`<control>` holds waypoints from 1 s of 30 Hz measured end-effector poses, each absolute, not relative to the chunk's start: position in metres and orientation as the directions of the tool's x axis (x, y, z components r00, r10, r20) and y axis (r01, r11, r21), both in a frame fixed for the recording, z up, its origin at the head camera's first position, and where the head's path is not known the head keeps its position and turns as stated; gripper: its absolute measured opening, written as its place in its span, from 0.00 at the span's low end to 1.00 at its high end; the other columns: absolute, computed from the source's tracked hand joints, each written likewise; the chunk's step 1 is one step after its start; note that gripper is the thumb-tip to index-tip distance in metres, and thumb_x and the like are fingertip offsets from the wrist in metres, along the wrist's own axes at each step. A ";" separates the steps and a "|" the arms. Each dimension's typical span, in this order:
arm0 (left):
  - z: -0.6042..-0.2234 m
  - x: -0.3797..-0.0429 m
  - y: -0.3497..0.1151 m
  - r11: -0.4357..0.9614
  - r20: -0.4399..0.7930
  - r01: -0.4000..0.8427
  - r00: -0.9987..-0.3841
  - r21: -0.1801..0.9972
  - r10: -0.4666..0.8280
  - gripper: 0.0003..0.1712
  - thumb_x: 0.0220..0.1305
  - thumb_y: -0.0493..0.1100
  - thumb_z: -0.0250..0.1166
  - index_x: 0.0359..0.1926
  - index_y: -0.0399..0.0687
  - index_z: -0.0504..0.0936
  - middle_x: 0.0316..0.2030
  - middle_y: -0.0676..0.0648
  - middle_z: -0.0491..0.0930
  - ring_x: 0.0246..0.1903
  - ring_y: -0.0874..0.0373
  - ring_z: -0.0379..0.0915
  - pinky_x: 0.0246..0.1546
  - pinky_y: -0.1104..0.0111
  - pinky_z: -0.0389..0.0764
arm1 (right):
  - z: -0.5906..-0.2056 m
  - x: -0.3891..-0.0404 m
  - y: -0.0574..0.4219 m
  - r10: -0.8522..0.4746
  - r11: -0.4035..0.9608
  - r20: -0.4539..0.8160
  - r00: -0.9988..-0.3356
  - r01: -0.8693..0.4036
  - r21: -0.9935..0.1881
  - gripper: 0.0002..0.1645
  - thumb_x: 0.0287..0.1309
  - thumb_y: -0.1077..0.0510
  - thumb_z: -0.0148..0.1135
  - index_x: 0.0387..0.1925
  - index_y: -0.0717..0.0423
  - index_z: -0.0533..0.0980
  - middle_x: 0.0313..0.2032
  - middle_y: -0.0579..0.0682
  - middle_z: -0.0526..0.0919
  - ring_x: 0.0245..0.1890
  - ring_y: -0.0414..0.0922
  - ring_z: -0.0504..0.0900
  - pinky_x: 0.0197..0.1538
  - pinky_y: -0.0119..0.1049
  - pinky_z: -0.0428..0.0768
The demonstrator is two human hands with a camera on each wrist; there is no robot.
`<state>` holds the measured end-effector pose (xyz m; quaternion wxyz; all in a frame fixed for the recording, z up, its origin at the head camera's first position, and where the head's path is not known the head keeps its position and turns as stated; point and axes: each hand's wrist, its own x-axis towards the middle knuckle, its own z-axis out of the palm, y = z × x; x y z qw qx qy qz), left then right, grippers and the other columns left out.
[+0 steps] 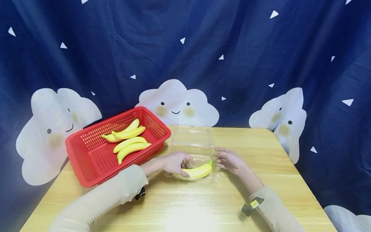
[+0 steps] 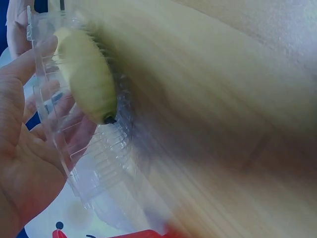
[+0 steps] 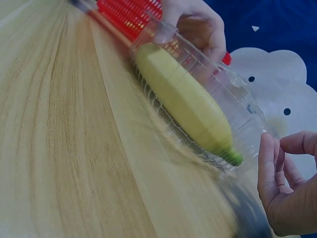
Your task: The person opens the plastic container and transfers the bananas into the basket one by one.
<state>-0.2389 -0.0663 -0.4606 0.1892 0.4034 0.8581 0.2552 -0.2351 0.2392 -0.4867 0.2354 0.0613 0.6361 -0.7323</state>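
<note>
A yellow banana (image 1: 200, 171) lies in the lower half of a clear plastic clamshell box (image 1: 189, 180), whose clear lid (image 1: 192, 137) stands folded back toward the curtain. My left hand (image 1: 176, 162) reaches over the box's left side. Its thumb is at the banana's dark-tipped end, while the other fingers are spread inside the box in the left wrist view. At the right side of the box is my right hand (image 1: 230, 160), its fingers loosely bent by the clear edge near the banana's green stem end (image 3: 233, 156).
Left of the box, a red perforated plastic basket (image 1: 84, 175) holds several more bananas (image 1: 133, 151). The wooden table (image 1: 255, 141) ends at a dark blue curtain (image 1: 162, 48) with cloud prints. Each wrist wears a small dark camera.
</note>
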 end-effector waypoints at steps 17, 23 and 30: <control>-0.459 -0.237 -0.064 0.549 -0.129 0.615 -0.591 0.566 0.796 0.30 0.56 0.46 0.81 0.58 0.45 0.84 0.42 0.48 0.89 0.40 0.59 0.84 0.43 0.75 0.79 | -0.488 -0.234 0.240 -0.278 -0.092 -0.382 -0.881 0.420 -0.903 0.22 0.74 0.65 0.52 0.67 0.59 0.69 0.36 0.38 0.80 0.31 0.33 0.78 0.39 0.27 0.82; -0.459 -0.238 -0.062 0.542 -0.136 0.617 -0.580 0.570 0.803 0.29 0.56 0.45 0.81 0.58 0.45 0.85 0.40 0.48 0.88 0.39 0.60 0.83 0.43 0.74 0.79 | -0.487 -0.234 0.239 -0.265 -0.090 -0.392 -0.881 0.428 -0.899 0.27 0.74 0.64 0.53 0.71 0.62 0.65 0.36 0.39 0.80 0.31 0.34 0.78 0.39 0.27 0.82; -0.461 -0.241 -0.061 0.543 -0.139 0.632 -0.573 0.553 0.808 0.27 0.56 0.44 0.79 0.57 0.46 0.85 0.38 0.51 0.88 0.36 0.67 0.77 0.43 0.74 0.77 | -0.487 -0.235 0.239 -0.266 -0.085 -0.393 -0.880 0.427 -0.900 0.30 0.75 0.64 0.53 0.74 0.64 0.61 0.36 0.40 0.79 0.31 0.34 0.78 0.39 0.27 0.83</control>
